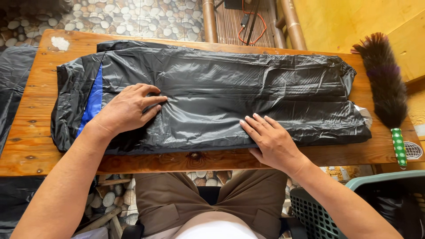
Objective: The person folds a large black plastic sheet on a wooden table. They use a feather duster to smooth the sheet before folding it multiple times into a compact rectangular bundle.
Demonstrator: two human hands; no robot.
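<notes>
Now both palms flat: left hand [126,108], right hand [270,139] press black raincoat [230,88]; grip open, nothing clasped.

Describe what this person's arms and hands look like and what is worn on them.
Both forearms are bare, with no sleeves in view. The left hand and right hand wear no gloves, and no rings, watch or bracelets show. Fingernails are short and unpainted.

Head camera, single view, steep downward angle.
Looks from above the seated person onto the wooden table [26,150], close range; no second view shares the scene.
</notes>
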